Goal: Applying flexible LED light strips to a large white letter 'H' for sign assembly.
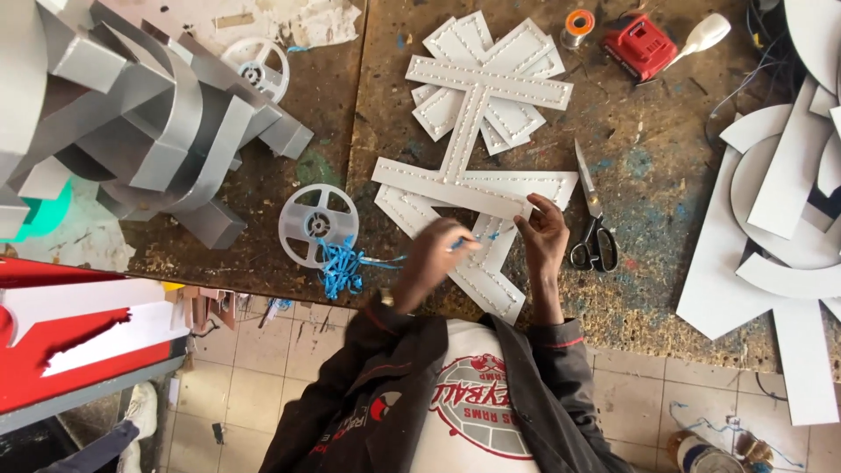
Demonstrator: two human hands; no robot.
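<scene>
Fingers point(536, 210) press the white letter panel point(473, 188); scissors point(593, 236) just beside.

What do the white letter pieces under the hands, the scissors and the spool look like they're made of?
White letter pieces: probably rigid plastic or foam board, matte, flat, with rows of small holes or studs along the edges.
Scissors: bright metal blades, dark handles that look like plastic.
Spool: seemingly translucent whitish plastic, with spoked cut-outs.
Blue strand by the left hand: too blurred to tell.
</scene>
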